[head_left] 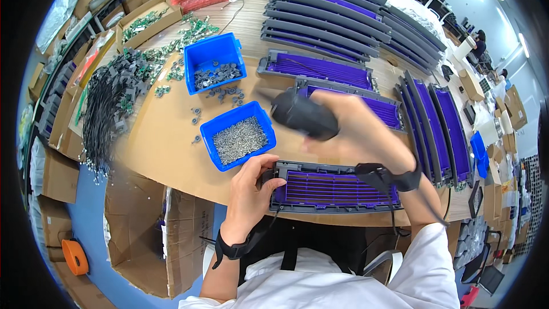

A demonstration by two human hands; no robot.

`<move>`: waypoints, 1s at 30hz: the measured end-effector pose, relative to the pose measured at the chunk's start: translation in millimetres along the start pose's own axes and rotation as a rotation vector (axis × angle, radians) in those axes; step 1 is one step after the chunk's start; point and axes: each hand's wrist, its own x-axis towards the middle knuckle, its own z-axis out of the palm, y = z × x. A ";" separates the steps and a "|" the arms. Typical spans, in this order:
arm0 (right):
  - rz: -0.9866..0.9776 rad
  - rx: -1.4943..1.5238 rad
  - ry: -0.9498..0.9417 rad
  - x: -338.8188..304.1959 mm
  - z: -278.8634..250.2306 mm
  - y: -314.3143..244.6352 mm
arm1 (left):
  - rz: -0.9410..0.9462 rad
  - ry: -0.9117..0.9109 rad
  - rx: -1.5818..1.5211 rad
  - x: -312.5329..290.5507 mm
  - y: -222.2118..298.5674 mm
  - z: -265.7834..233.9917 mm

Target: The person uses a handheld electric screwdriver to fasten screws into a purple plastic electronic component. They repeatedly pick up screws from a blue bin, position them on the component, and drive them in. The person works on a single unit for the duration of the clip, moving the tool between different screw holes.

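Note:
My left hand (251, 186) grips the left end of a grey plastic housing (337, 187) with a purple slatted grille, lying at the table's front edge. In my right hand (354, 123) is a black power screwdriver (305, 115), blurred by motion, its tip pointing left above the table. Just below that tip sits a blue bin of small silver screws (240, 140). Behind it, another blue bin (214, 51) holds small dark round parts, and several more of these parts (229, 94) lie loose between the bins.
Similar grey-purple housings (326, 14) are stacked at the back, with others (452, 131) standing at the right. On the left lie a bundle of black cables (103, 114) and green circuit boards (194, 31). An open cardboard box (137, 234) stands below the table's front edge.

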 end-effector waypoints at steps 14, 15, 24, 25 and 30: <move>-0.056 0.033 -0.302 9.8 40.7 28.3 | 0.090 0.033 0.088 -4.3 -3.0 1.9; -0.075 0.033 -0.289 9.7 42.1 30.5 | 0.086 0.031 0.097 -4.7 -3.8 1.7; -0.054 0.031 -0.303 9.7 42.8 30.3 | 0.044 0.037 0.171 -5.0 -1.8 0.7; -0.062 0.034 -0.298 9.8 42.9 31.4 | 0.036 0.033 0.164 -4.9 -1.7 0.5; -0.084 0.043 -0.285 8.6 40.2 28.4 | 0.019 0.028 0.091 -5.1 -7.1 1.0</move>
